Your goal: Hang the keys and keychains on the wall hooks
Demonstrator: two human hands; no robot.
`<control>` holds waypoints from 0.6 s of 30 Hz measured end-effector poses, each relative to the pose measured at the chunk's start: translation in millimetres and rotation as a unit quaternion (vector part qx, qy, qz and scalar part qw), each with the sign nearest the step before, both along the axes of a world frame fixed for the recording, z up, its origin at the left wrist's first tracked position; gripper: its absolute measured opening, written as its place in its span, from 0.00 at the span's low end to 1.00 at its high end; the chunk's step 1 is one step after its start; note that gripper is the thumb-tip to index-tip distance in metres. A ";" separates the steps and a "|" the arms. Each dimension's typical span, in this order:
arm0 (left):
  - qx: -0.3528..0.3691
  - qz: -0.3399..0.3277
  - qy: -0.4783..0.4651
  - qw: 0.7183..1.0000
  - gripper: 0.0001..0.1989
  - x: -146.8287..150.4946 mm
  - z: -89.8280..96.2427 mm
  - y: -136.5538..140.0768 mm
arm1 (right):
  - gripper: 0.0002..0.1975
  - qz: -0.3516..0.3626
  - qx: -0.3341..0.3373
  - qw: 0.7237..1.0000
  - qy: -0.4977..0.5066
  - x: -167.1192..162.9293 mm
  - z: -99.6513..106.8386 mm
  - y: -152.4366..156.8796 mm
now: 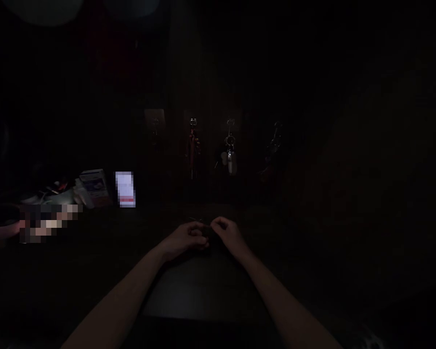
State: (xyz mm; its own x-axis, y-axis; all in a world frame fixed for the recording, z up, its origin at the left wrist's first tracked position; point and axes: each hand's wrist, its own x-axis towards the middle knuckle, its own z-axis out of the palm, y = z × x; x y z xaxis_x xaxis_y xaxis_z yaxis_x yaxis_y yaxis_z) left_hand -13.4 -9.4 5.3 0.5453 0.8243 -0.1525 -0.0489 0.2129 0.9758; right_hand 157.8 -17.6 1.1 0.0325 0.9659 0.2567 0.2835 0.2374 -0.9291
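Note:
In the dim head view my left hand [190, 235] and my right hand [228, 233] come together over the dark table [189, 298]. The fingertips of both are pinched and nearly meet. Whatever lies between them is too small and dark to name. A thin, faintly shiny thing [196, 219] shows just beyond my left fingers; its kind is unclear. Farther off, a bunch of keys [231, 160] hangs from a hook, beyond the reach of both hands.
More hanging bunches [193, 150] flank the keys, one at right [275, 143]. A lit screen [125, 189] and a small box [95, 188] stand at left, near loose clutter [58, 196]. A blurred-out, pixelated patch [45, 223] covers something at far left.

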 end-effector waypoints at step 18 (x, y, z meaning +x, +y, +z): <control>0.045 0.057 -0.033 0.997 0.17 -6.0 -4.2 1.8 | 0.10 -0.002 0.024 1.000 -0.012 2.2 -1.3 0.7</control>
State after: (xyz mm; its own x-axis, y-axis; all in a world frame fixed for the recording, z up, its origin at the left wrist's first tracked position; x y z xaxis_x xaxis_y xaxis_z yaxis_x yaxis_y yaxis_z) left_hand -19.5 -7.6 1.1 0.4545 0.8898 -0.0413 -0.1324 0.1134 0.9847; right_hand 160.0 -16.9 -0.3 0.0292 0.9526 0.3029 0.3063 0.2800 -0.9098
